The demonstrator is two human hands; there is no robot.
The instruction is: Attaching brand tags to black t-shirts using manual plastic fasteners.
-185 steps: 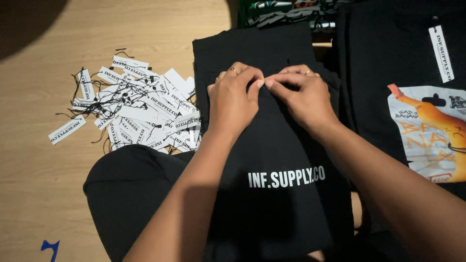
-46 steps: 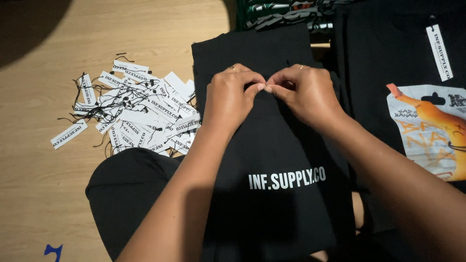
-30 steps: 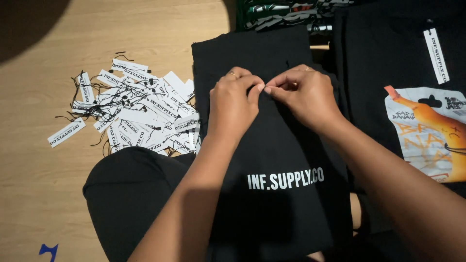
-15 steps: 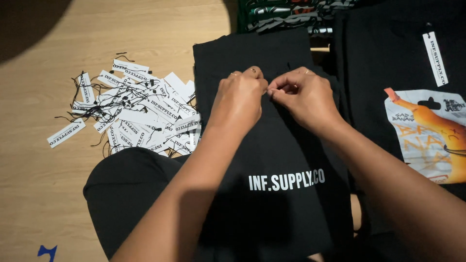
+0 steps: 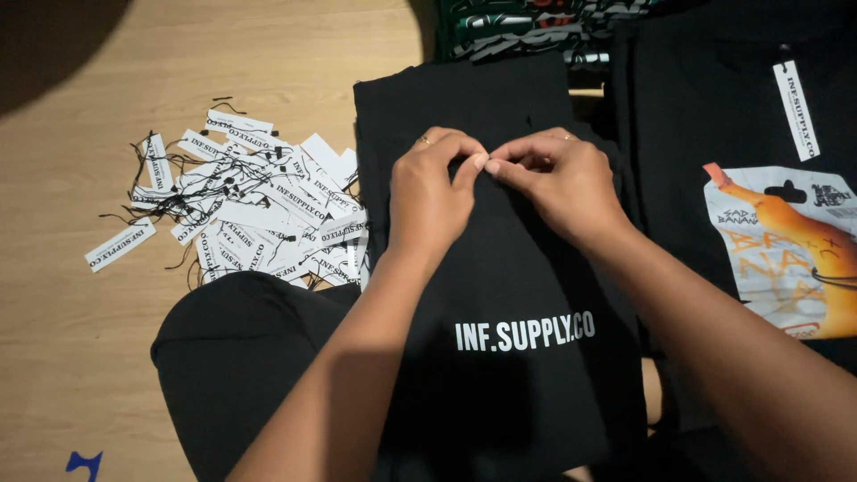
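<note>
A heap of narrow white paper tags (image 5: 241, 205) with black print and black strings lay on the wooden floor just beyond and left of your left hand (image 5: 433, 192). Well right of your right hand (image 5: 558, 183), one long white tag (image 5: 796, 109) hung on dark cloth, above a white-and-orange printed package (image 5: 786, 250).

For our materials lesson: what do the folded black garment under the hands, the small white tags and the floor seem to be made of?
Folded black garment: matte soft knit fabric, probably cotton; it creases and drapes. Small white tags: flat thin card, apparently paper, with black string loops. Floor: pale wood or wood-look laminate, showing grain lines and faint sheen.
</note>
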